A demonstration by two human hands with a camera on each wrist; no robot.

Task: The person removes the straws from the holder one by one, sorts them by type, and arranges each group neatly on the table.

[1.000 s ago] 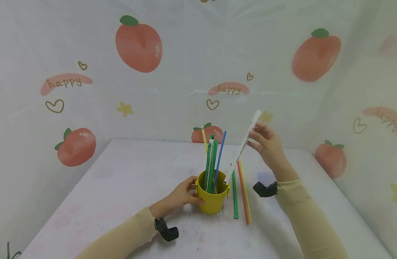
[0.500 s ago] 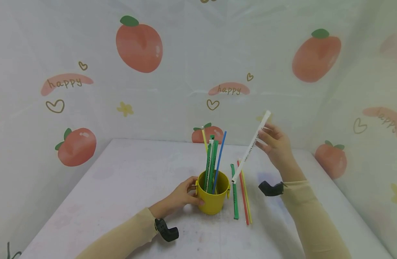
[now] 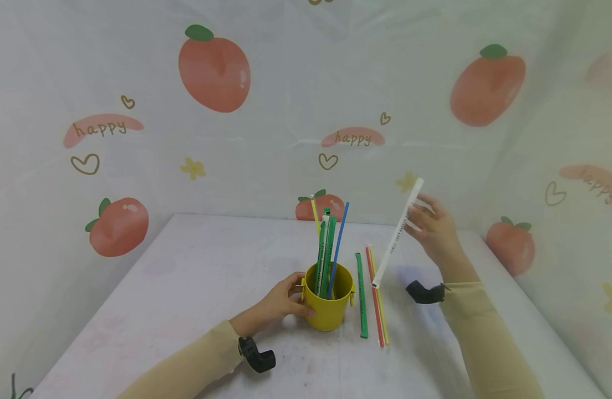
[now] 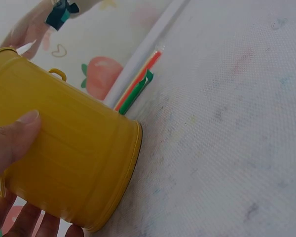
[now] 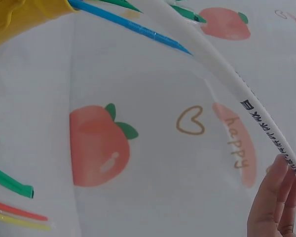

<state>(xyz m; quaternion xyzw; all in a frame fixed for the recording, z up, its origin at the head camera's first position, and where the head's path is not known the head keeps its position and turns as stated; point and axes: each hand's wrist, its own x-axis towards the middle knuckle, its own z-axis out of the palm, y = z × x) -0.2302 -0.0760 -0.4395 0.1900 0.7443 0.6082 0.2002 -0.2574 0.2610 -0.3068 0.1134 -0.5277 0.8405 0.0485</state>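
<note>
My left hand point(image 3: 281, 299) grips the small yellow bucket point(image 3: 326, 317) from its left side, thumb across the front and fingers round behind, as the left wrist view point(image 4: 64, 143) also has it. Standing in the bucket are several green-wrapped straws point(image 3: 328, 255), a blue straw point(image 3: 338, 244) and a yellow straw point(image 3: 315, 214). Up to the right, my right hand point(image 3: 438, 235) pinches a white paper-wrapped straw point(image 3: 397, 235) near its upper end. This straw slants, its lower end overlapping the loose straws in the head view. Black print shows along its wrapper in the right wrist view.
Right of the bucket, a green-wrapped straw point(image 3: 362, 302), a red straw point(image 3: 373, 293) and a yellow straw point(image 3: 383, 327) lie side by side on the white table point(image 3: 226, 249). A white curtain point(image 3: 286, 83) printed with fruit hangs behind the table.
My right hand has carried the white straw rightward, away from the bucket's rim to over the loose straws. The left hand and bucket have stayed in place.
</note>
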